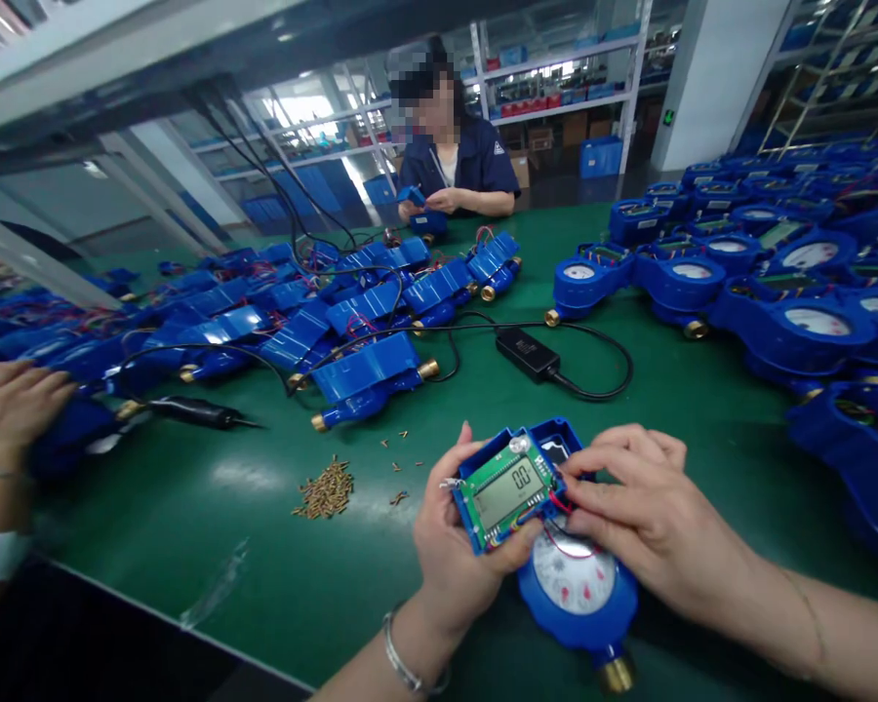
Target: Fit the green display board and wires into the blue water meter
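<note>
A blue water meter [577, 595] with a white dial and a brass end lies on the green table [278, 565] near me. My left hand [454, 546] grips a green circuit board with an LCD [508, 487] over the meter's open blue housing. My right hand [644, 517] pinches the red wires at the board's right edge. Both hands are closed around the assembly.
A pile of small brass screws [326, 490] lies left of my hands. Rows of blue meters [366, 375] fill the far left and right [790, 322]. A black screwdriver [197, 412] and power adapter [528, 353] lie on the table. Another person's hand [11, 405] is at left; a co-worker [454, 166] sits opposite.
</note>
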Tool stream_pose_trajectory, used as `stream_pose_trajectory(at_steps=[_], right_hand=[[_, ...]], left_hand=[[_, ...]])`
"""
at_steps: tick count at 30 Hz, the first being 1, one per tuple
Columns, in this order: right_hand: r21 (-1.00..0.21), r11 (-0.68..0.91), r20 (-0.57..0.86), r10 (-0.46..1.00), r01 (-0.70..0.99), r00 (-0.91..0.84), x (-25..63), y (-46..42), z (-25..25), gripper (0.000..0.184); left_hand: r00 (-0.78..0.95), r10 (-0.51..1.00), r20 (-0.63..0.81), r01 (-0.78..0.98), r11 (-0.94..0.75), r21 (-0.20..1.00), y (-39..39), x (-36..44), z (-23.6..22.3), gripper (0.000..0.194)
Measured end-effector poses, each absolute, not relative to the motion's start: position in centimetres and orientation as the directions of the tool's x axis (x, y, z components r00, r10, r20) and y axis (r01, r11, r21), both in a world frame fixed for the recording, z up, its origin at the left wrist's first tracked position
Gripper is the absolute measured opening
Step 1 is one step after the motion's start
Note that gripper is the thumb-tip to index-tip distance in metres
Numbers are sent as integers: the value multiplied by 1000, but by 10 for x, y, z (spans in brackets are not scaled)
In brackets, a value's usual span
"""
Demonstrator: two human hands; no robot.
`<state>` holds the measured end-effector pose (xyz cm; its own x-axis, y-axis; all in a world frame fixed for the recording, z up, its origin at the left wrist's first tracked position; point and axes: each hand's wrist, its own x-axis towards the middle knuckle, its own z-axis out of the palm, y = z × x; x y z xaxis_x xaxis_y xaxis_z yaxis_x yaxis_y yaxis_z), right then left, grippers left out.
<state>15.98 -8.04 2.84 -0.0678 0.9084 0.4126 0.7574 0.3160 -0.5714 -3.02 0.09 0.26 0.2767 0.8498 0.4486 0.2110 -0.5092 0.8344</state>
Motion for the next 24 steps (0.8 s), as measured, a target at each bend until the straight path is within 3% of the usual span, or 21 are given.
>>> stream_pose_trajectory(at_steps=[2,4,11,16,20,24], right_hand=[[-630,305,341,935,714,-99,163,-69,30,7],[-654,321,310,940,685,-144,166,-57,32,11],[-668,420,313,908,615,-280,166,-32,34,16],[-701,393,312,919,595,-240,162,-28,34,25],[-739,372,334,926,561,-175,164,-22,32,9],[-731,386,359,919,563,-163,172,-10,30,15]], left_hand=[[288,848,445,227,-512,829,1,-30,3,70],[296,846,444,233,-514,825,2,-31,3,72],[298,861,413,179,-475,861,4,-34,3,73],[286,877,387,133,-436,890,10,-34,2,77],[278,879,387,87,-425,901,19,-33,1,80],[281,893,350,17,-370,929,28,-34,0,77]])
